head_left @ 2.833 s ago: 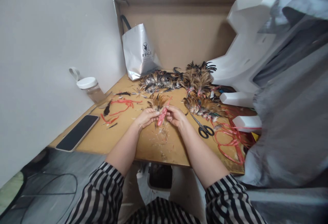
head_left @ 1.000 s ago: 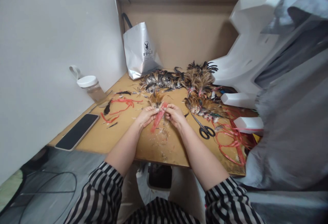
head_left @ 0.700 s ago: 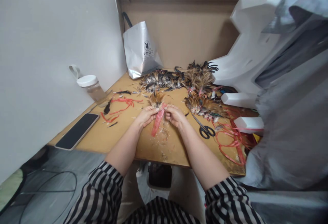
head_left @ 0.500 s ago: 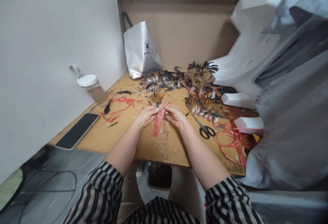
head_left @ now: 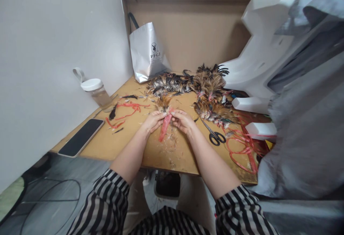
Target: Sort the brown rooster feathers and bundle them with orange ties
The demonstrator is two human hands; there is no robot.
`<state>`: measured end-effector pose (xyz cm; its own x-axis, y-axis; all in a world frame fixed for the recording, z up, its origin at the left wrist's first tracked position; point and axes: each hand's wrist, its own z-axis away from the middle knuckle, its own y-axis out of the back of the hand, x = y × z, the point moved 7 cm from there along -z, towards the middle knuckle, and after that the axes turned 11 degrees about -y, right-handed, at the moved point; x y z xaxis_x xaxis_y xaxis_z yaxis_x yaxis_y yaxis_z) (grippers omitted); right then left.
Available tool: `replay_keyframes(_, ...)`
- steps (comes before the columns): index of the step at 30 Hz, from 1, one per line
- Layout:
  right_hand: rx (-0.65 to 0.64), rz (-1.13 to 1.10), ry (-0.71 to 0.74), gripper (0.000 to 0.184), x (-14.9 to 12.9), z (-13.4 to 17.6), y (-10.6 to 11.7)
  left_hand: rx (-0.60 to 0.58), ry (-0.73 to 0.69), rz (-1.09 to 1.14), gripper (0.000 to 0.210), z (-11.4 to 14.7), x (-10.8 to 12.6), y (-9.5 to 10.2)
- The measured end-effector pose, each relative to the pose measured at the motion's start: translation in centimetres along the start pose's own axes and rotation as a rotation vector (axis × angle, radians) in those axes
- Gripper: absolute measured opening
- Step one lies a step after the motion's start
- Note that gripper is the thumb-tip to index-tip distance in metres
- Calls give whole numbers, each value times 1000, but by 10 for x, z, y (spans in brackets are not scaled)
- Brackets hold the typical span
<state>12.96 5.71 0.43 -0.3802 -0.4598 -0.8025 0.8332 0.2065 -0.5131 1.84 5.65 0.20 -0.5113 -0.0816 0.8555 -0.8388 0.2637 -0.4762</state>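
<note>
My left hand (head_left: 154,121) and my right hand (head_left: 182,120) meet at the middle of a wooden table (head_left: 129,143). Together they pinch a small bundle of brown feathers (head_left: 163,103), which fans out away from me. A red plastic strip (head_left: 163,127) is held between the fingertips of both hands and hangs down toward me over the bundle's stem. Feather scraps (head_left: 172,143) lie on the table under my hands.
Piles of tied feather bundles (head_left: 206,84) lie behind and right of my hands. Black scissors (head_left: 215,134) and loose red strips (head_left: 242,149) are at right, more red strips (head_left: 129,108) at left. A phone (head_left: 80,137), a lidded jar (head_left: 95,91), a silver bag (head_left: 147,54) and white foam blocks (head_left: 258,129) stand around.
The red strip stuck out up and to the right 2.8 s ago; now it hangs down toward me. My hands have stayed on the bundle with small finger movements.
</note>
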Motion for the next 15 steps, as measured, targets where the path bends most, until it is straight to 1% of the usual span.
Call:
replay_keyframes(3,-31,68,-16,27,2,1,-4,8,-2,0,25,0,0,1)
replay_keyframes(9,-50,232,-95,28,12,3,-9,17,-21,13,22,-2,2,3)
replay_keyframes(12,-63,224,-130,27,15,1,-8,50,-33,7,22,-3,4,6)
replay_keyframes(15,-79,177,-125,25,14,-1,-6,62,-54,14,22,-4,6,6)
